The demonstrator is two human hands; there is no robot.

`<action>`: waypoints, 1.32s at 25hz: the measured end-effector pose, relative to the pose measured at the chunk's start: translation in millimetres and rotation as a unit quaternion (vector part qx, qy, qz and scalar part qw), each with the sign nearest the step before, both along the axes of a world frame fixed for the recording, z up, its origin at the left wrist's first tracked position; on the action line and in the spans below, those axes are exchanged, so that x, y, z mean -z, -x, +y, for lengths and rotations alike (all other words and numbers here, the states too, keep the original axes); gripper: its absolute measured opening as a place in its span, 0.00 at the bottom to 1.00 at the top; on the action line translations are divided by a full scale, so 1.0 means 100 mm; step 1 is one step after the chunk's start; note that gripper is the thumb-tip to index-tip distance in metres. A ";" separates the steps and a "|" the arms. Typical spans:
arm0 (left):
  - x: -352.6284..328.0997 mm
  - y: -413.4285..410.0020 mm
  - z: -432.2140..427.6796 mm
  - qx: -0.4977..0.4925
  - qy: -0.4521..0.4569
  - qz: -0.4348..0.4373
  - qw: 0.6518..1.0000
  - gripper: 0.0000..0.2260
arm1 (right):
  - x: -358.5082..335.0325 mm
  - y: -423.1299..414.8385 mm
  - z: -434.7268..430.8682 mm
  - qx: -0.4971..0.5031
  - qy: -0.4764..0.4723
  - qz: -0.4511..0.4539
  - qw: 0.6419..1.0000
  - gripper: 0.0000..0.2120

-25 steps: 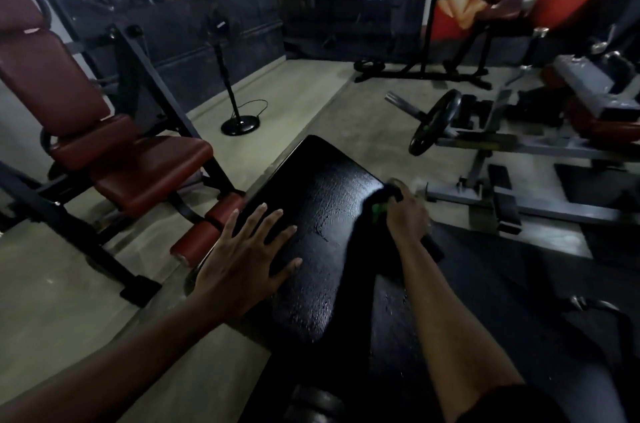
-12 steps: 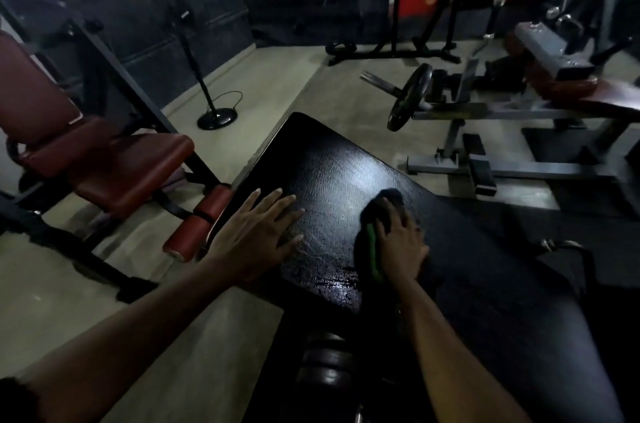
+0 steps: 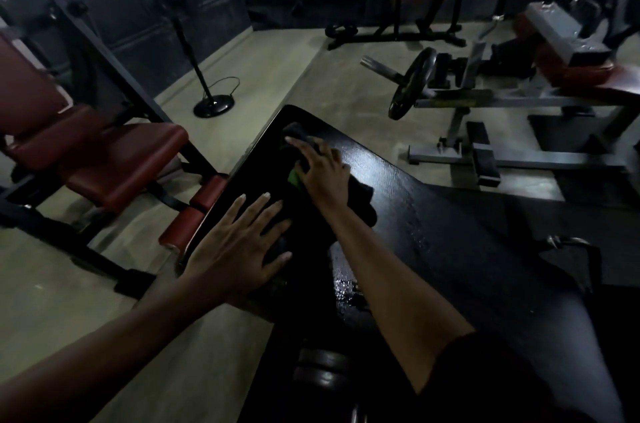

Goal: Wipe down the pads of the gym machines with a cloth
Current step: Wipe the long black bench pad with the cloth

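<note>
Cloth [image 3: 362, 195] on far left corner of pad [image 3: 450, 221], under right hand [image 3: 323, 173], fingers spread flat. Left hand [image 3: 239, 249] braces near edge, fingers apart. Risk: cloth slips off corner; wet streak [image 3: 346, 287] missed.

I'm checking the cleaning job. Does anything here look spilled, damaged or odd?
Only one thing: a glistening wet patch on the black pad, near its close end, likely cleaning liquid not yet wiped. The right hand presses the cloth at the far corner, away from it. No damage is visible.
</note>
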State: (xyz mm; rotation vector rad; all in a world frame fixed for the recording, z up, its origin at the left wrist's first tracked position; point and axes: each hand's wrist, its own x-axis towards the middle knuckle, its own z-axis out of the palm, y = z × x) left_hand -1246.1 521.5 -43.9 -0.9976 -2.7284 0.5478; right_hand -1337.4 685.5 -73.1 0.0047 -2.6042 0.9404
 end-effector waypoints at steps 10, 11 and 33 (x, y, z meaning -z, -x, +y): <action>0.01 -0.03 0.03 0.013 -0.030 0.010 0.999 0.27 | 0.82 0.27 1.39 0.250 0.096 -0.169 0.949 0.20; 0.00 -0.03 0.03 0.013 -0.027 0.011 0.999 0.27 | 0.88 0.19 1.51 0.286 0.123 -0.189 0.931 0.19; 0.05 -0.10 0.00 0.098 0.049 -0.056 0.992 0.36 | 0.98 -2.23 0.19 0.344 0.065 -0.137 0.927 0.21</action>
